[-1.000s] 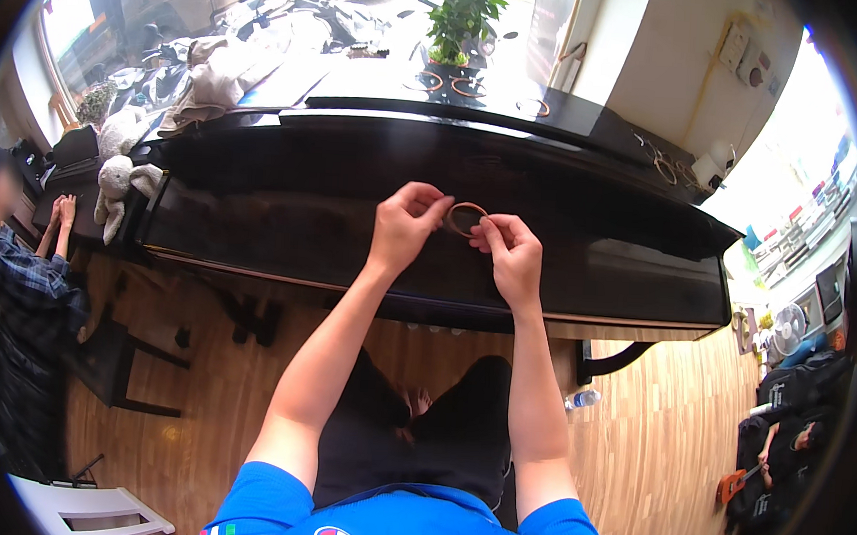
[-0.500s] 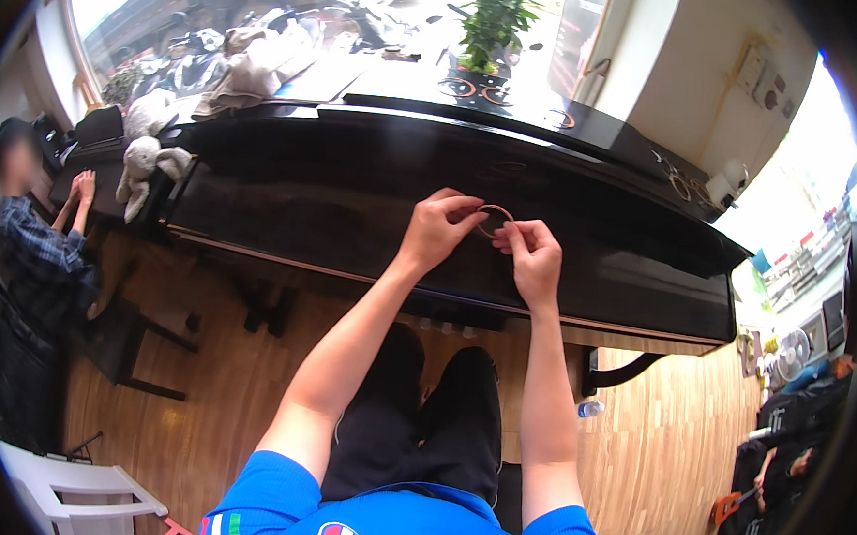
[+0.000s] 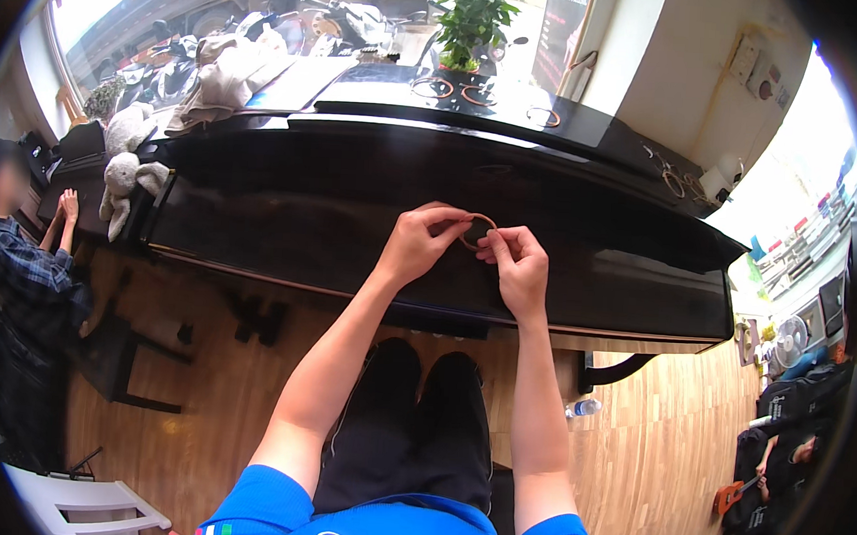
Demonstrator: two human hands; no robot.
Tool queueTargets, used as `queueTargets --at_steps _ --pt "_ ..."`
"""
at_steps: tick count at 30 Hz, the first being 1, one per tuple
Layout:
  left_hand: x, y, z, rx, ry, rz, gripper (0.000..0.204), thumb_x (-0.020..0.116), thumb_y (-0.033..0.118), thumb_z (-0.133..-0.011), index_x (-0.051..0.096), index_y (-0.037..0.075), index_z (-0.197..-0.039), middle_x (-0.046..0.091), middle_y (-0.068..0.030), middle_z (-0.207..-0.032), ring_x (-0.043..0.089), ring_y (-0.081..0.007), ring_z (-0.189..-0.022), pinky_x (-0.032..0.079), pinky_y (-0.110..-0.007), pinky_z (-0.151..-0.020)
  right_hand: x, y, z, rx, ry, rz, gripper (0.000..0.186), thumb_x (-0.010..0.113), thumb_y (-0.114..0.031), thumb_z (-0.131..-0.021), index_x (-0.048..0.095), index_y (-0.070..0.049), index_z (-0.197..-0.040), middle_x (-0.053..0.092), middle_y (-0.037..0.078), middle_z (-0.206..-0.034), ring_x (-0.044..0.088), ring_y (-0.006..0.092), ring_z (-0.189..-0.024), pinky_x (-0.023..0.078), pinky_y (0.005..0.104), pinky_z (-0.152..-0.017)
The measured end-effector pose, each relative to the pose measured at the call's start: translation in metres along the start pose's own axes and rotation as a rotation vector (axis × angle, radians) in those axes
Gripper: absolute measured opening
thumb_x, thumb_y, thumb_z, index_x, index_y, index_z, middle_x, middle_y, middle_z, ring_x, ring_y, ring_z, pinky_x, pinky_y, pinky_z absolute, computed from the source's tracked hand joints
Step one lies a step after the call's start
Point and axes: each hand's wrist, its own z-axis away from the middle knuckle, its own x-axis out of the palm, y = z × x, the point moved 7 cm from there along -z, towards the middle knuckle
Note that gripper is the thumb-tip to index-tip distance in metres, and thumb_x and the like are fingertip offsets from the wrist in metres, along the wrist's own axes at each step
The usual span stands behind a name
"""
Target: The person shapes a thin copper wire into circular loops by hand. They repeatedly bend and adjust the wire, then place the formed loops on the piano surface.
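Observation:
A thin brown ring (image 3: pixel 482 216) is held up between my two hands, in front of the closed black front of a piano (image 3: pixel 621 287). My left hand (image 3: pixel 412 245) pinches the ring's upper left part between thumb and fingers. My right hand (image 3: pixel 521 272) pinches its right side, thumb and fingertips together. Part of the ring is hidden by my fingers. Similar rings (image 3: pixel 543 116) lie on the piano top beside a potted plant (image 3: pixel 470 23), with coiled cables (image 3: pixel 680 184) farther right.
Plush rabbits (image 3: pixel 121 179) sit at the piano's left end. A person (image 3: pixel 23 246) in a plaid shirt sits at the left near a dark chair (image 3: pixel 132 368). A bottle (image 3: pixel 584 407) is on the floor at right; beyond are a fan (image 3: pixel 789 340) and another person with a small guitar (image 3: pixel 727 496).
My hands and the ring sit a little lower in the picture, both hands still pinching it. My legs have drawn closer together, and the view has shifted slightly.

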Motion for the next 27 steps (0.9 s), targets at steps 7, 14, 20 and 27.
queueTargets --at_steps 7,14,20,27 --pt "0.005 -0.013 0.005 -0.181 -0.168 0.379 0.024 0.070 0.006 -0.094 0.071 -0.002 -0.116 0.074 -0.0093 -0.101 0.070 -0.0143 -0.094 0.056 -0.028 -0.087 -0.004 0.003 0.003 0.056 0.036 -0.031 0.014 0.066 -0.013 -0.099 0.065 0.001 -0.098 0.073 0.009 -0.085 0.070 0.0123 -0.072 0.056 0.0245 -0.067" --pt "0.007 -0.010 0.003 -0.134 -0.251 0.394 0.024 0.064 0.014 -0.100 0.070 -0.003 -0.117 0.070 -0.0051 -0.090 0.066 -0.0113 -0.086 0.054 -0.027 -0.083 -0.004 0.002 0.002 0.034 0.028 -0.032 0.012 0.066 -0.010 -0.098 0.068 0.002 -0.099 0.073 0.009 -0.084 0.069 0.0118 -0.071 0.057 0.0245 -0.064" --pt "0.011 -0.019 0.006 -0.188 -0.210 0.233 0.023 0.065 0.017 -0.100 0.072 -0.001 -0.112 0.067 -0.0003 -0.078 0.060 -0.0069 -0.073 0.050 -0.023 -0.068 -0.001 0.001 0.004 0.027 0.016 -0.007 0.015 0.067 -0.012 -0.098 0.072 0.001 -0.103 0.073 0.006 -0.081 0.065 0.0076 -0.068 0.050 0.0221 -0.057" --pt "0.008 -0.020 0.002 -0.206 -0.116 0.334 0.024 0.060 0.020 -0.103 0.069 0.000 -0.113 0.065 -0.0019 -0.074 0.059 -0.0078 -0.066 0.048 -0.023 -0.063 -0.008 0.003 0.004 0.032 0.004 -0.024 0.020 0.064 -0.013 -0.100 0.072 0.001 -0.110 0.072 0.004 -0.081 0.060 0.0049 -0.063 0.047 0.0197 -0.054"
